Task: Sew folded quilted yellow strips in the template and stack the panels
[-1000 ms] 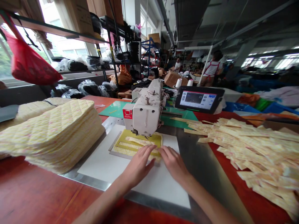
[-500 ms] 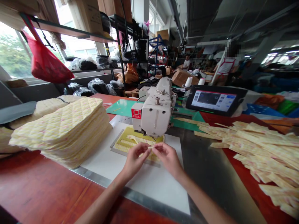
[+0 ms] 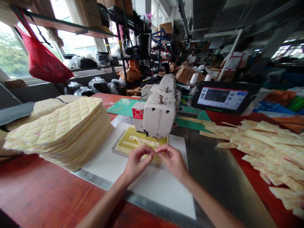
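Observation:
My left hand (image 3: 139, 160) and my right hand (image 3: 173, 160) meet at their fingertips in front of the sewing machine (image 3: 160, 110). Each pinches a small bit of a pale yellow fabric strip, mostly hidden by the fingers. Just beyond them, partly under the machine head, lies a yellow-green sewing template (image 3: 123, 139) with long slots. Quilted yellow fabric shows through the slots, and a loose patterned strip (image 3: 144, 141) lies across it. The template rests on a white sheet (image 3: 171, 193) on the machine bed.
At the left stands a tall stack of quilted fabric pieces (image 3: 64, 126). Many loose fabric strips (image 3: 263, 142) lie heaped on the right. A control screen (image 3: 223, 97) and white thread cones (image 3: 194, 78) stand behind. Other people (image 3: 234, 60) are in the background.
The fingertips of both hands have come closer together, and less of the strip shows between them. The view has shifted slightly; the template and the stack stay in place.

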A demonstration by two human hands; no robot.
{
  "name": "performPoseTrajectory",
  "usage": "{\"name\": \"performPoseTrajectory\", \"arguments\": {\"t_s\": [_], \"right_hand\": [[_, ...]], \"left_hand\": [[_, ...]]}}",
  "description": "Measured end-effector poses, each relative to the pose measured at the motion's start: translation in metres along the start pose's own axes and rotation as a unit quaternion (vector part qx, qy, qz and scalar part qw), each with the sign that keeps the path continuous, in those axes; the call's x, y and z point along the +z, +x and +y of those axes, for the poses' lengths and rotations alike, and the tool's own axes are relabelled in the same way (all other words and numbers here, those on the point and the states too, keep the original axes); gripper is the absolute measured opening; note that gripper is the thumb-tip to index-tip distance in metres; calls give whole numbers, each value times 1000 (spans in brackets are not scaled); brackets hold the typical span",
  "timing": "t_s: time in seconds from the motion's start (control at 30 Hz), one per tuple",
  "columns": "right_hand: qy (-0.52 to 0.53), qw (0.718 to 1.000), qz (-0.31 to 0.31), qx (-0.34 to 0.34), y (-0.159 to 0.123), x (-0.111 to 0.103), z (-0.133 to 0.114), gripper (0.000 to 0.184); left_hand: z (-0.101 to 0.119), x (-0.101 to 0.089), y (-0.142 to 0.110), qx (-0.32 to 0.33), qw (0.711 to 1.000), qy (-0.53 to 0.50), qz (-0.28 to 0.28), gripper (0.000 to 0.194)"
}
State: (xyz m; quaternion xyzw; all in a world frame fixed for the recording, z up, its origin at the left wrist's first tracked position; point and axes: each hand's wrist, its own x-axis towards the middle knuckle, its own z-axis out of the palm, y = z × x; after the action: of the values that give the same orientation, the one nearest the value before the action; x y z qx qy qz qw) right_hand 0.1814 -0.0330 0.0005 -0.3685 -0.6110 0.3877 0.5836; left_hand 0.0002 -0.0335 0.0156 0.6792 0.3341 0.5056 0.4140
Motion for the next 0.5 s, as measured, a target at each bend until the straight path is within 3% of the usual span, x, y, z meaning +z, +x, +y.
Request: {"name": "performPoseTrajectory", "arguments": {"t_s": [0.13, 0.33, 0.5], "right_hand": [[-13, 1000, -21, -12, -1, -5, -6, 8], [-25, 995, -64, 71, -1, -10, -9, 24], [-27, 995, -44, 88, 0, -8, -2, 30]], "left_hand": [[-3, 0, -1, 16, 1000, 12, 3, 6], [-2, 2, -1, 30, 999, 27, 28, 7], [-4, 2, 1, -17, 999, 4, 34, 20]]}}
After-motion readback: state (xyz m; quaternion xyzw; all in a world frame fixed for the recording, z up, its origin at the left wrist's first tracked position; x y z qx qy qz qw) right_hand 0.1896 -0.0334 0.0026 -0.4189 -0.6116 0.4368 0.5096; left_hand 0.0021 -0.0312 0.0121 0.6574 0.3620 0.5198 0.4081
